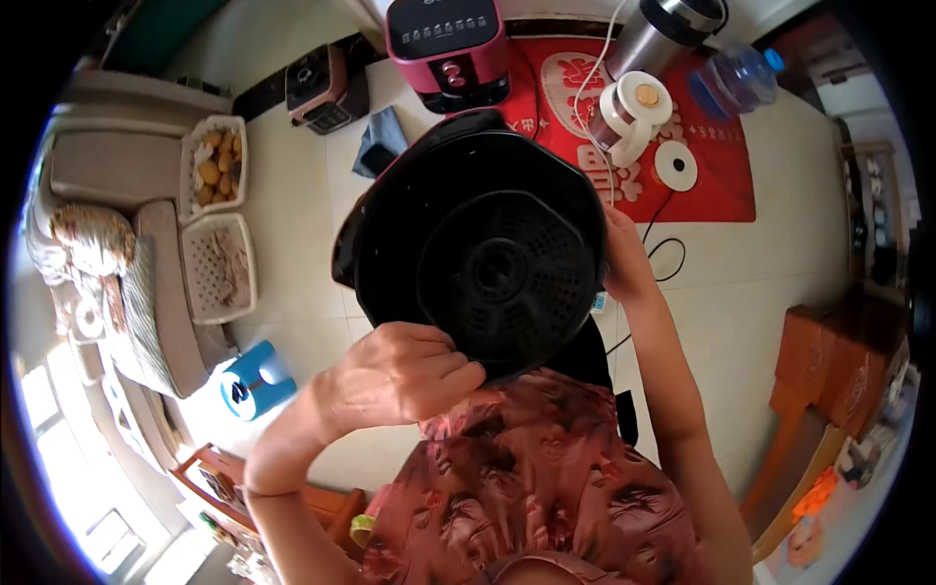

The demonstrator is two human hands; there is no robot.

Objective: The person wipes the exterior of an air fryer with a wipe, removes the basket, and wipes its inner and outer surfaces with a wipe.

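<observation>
A black air fryer basket (390, 255) is held up in front of my body, its opening turned toward me. Inside it, a round tray with slots and holes (499, 271) shows. My left hand (405, 375) has its fingers curled over the lower left rim. Along the right side, my right hand (627, 255) grips the outer wall, its fingers partly hidden behind the basket. Beyond the basket stands a pink and black air fryer (444, 60), and a grey-blue cloth (382, 142) lies on the floor beside it.
A red mat (717, 185) bears a white-handled glass kettle (634, 112), its corded base (676, 166), a steel flask (663, 39) and a water jug (731, 83). A brown appliance (324, 90), a potato crate (237, 161), another crate (195, 283) and a blue box (258, 380) stand left.
</observation>
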